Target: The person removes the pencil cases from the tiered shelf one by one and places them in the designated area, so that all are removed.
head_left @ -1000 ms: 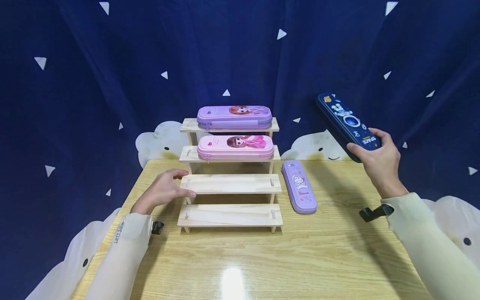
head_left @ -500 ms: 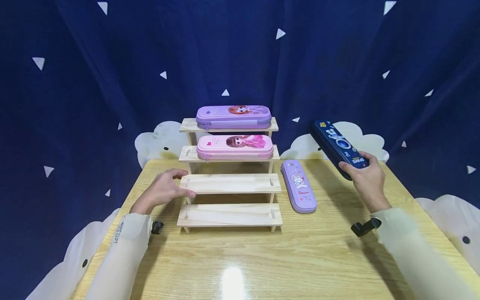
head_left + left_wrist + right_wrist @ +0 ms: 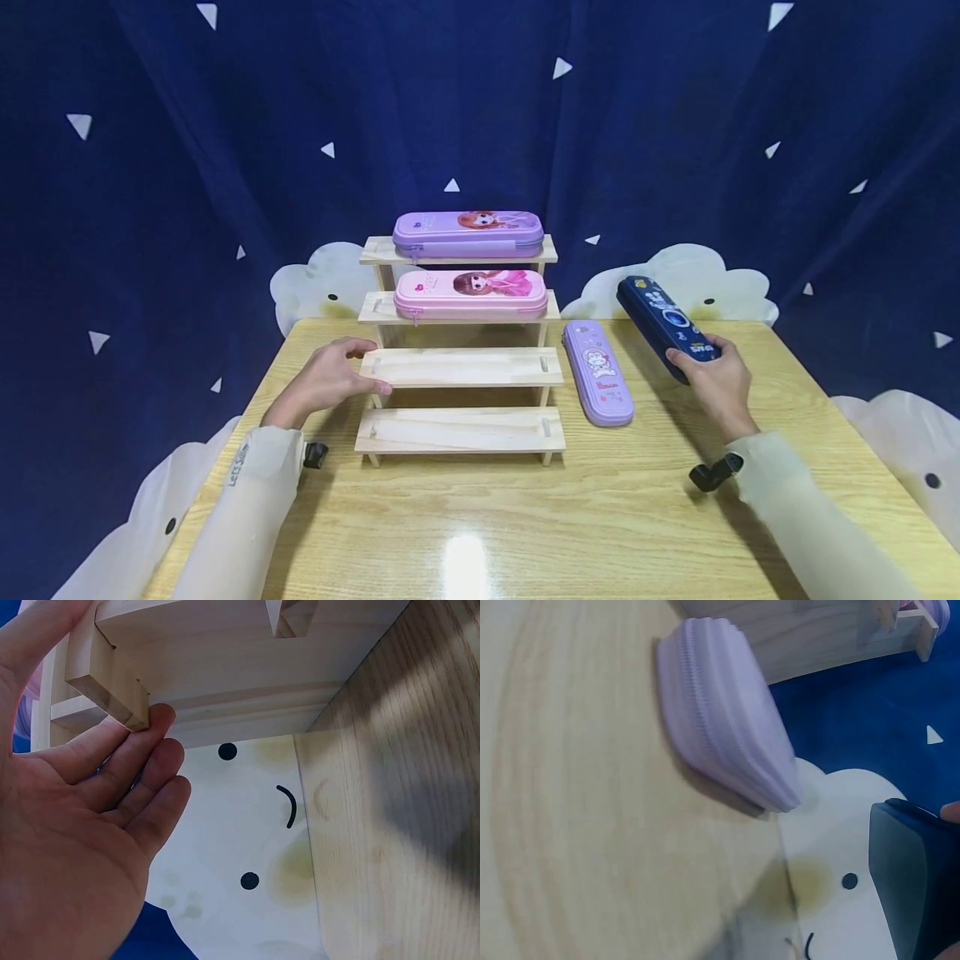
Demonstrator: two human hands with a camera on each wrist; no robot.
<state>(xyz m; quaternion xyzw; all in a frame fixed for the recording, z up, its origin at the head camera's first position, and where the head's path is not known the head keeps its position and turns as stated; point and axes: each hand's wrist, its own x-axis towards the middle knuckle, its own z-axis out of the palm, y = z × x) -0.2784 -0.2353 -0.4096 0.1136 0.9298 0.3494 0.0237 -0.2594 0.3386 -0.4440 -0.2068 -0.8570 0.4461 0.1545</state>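
Note:
My left hand [image 3: 324, 380] grips the left end of the second-lowest shelf of a four-step wooden display rack [image 3: 465, 367]. In the left wrist view, the fingers [image 3: 154, 761] reach behind a wooden upright of the rack. My right hand [image 3: 722, 385] holds the near end of a navy pencil case [image 3: 666, 323] printed with an astronaut, tilted over the table's right side. Only a dark end of that case [image 3: 900, 877] shows in the right wrist view. Between it and the rack, a lilac pencil case [image 3: 600, 375] lies on the table.
A purple pencil case [image 3: 450, 234] sits on the top shelf and a pink pencil case [image 3: 427, 292] on the shelf below. The wooden table [image 3: 480, 508] ends at the back against a dark blue curtain [image 3: 480, 100] with white cloud shapes.
My right hand has brought the navy pencil case down and to the left, closer to the table and the lilac case. The left hand stays where it was on the rack.

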